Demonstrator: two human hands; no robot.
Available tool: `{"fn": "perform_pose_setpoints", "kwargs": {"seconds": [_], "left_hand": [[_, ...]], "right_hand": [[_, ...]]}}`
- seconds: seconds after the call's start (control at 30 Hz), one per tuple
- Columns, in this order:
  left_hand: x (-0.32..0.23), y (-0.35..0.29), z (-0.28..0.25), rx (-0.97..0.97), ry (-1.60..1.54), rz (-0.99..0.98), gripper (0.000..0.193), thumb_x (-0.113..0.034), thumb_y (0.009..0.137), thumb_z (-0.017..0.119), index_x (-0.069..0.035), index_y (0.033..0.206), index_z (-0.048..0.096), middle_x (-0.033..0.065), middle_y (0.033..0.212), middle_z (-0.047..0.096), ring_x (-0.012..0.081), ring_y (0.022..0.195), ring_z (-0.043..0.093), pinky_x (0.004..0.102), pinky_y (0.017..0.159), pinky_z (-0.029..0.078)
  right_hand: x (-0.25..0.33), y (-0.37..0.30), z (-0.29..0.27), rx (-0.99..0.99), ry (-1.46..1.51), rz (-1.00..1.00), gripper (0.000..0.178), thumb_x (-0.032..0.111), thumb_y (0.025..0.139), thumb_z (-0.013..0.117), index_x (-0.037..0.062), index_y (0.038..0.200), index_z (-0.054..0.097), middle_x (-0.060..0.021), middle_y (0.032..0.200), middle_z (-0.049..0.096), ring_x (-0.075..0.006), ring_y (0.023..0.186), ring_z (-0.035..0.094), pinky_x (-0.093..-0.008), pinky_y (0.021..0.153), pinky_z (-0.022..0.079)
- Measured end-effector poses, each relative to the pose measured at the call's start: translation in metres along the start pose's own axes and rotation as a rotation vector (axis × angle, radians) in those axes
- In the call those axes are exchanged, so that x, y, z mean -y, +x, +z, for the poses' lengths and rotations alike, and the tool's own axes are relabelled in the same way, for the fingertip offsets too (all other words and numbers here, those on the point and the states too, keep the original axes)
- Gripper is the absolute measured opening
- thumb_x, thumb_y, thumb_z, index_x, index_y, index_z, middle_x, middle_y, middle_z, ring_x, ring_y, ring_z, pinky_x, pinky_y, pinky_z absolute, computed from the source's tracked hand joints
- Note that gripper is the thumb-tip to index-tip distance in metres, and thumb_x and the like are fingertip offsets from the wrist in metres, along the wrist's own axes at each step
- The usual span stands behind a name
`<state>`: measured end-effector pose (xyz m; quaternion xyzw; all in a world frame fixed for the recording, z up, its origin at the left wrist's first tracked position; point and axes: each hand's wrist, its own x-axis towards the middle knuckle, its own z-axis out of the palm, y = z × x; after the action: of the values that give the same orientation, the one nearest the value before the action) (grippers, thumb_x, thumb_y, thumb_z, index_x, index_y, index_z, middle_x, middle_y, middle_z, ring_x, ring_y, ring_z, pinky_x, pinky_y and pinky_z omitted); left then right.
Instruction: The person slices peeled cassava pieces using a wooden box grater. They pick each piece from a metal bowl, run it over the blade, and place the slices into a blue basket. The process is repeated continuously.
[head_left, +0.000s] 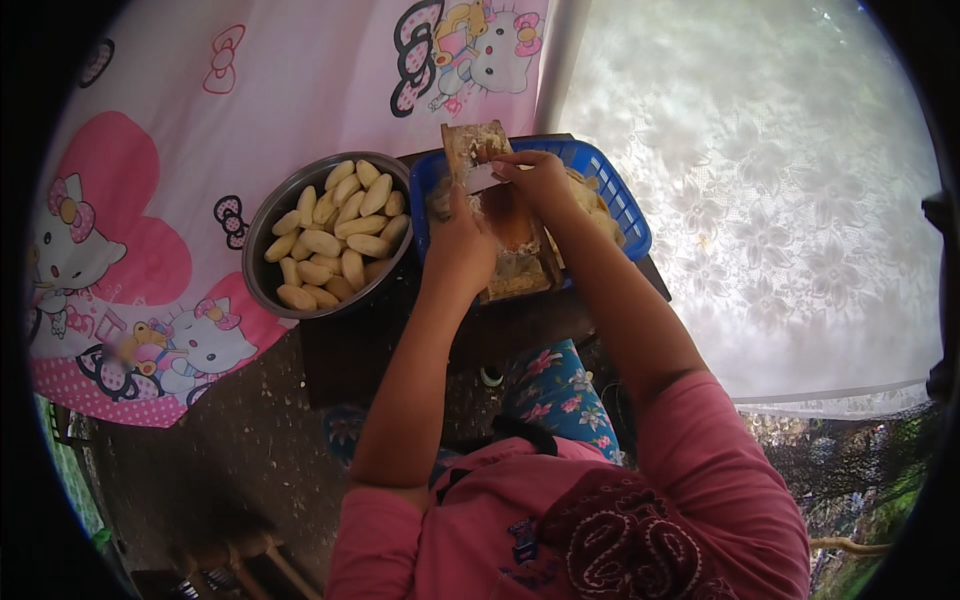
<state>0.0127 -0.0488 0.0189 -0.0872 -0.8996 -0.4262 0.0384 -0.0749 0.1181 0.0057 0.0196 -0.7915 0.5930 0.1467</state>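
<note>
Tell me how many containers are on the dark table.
2: a metal bowl of peeled pieces on the left, and a blue basket on the right, under the wooden slicer.

home porch, cartoon curtain (300, 90), lace curtain (780, 200)

No packages, labels, signs or screens show in this view.
</note>
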Motion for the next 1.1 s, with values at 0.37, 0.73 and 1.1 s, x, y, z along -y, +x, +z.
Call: {"fn": "perform_pose_setpoints", "kwargs": {"seconds": [0.37, 0.73, 1.1], "left_hand": [[0.0, -0.002, -0.003, 0.005, -0.037, -0.033, 0.057, -0.022, 0.097, 0.04, -0.002, 0.148, 0.024, 0.0365, 0.101, 0.062, 0.0483, 0.097, 0.061, 0.053, 0.084, 0.048], [0.025, 0.008, -0.019, -0.452, 0.204, 0.329, 0.039, -0.014, 0.091, 0.055, 0.004, 0.125, 0.054, 0.0277, 0.12, 0.053, 0.0426, 0.115, 0.052, 0.0479, 0.094, 0.046], [0.168, 0.078, -0.121, -0.256, 0.179, 0.008, 0.037, -0.019, 0.089, 0.06, -0.003, 0.122, 0.063, 0.0199, 0.112, 0.063, 0.0322, 0.104, 0.062, 0.0393, 0.092, 0.048]], "right_hand": [[0.002, 0.024, -0.012, -0.032, -0.584, -0.154, 0.033, 0.031, 0.072, 0.08, 0.0135, 0.099, 0.076, -0.0125, 0.091, 0.073, -0.0299, 0.084, 0.069, -0.0371, 0.079, 0.053], [0.063, -0.04, -0.087, -0.244, -0.32, -0.348, 0.02, 0.016, 0.08, 0.075, 0.0015, 0.091, 0.07, -0.0096, 0.08, 0.071, -0.0171, 0.071, 0.066, -0.03, 0.069, 0.051], [-0.103, -0.137, -0.191, -0.27, -0.162, 0.231, 0.015, 0.009, 0.084, 0.072, -0.003, 0.093, 0.071, -0.0081, 0.078, 0.07, -0.0113, 0.065, 0.063, -0.026, 0.061, 0.051]]}}
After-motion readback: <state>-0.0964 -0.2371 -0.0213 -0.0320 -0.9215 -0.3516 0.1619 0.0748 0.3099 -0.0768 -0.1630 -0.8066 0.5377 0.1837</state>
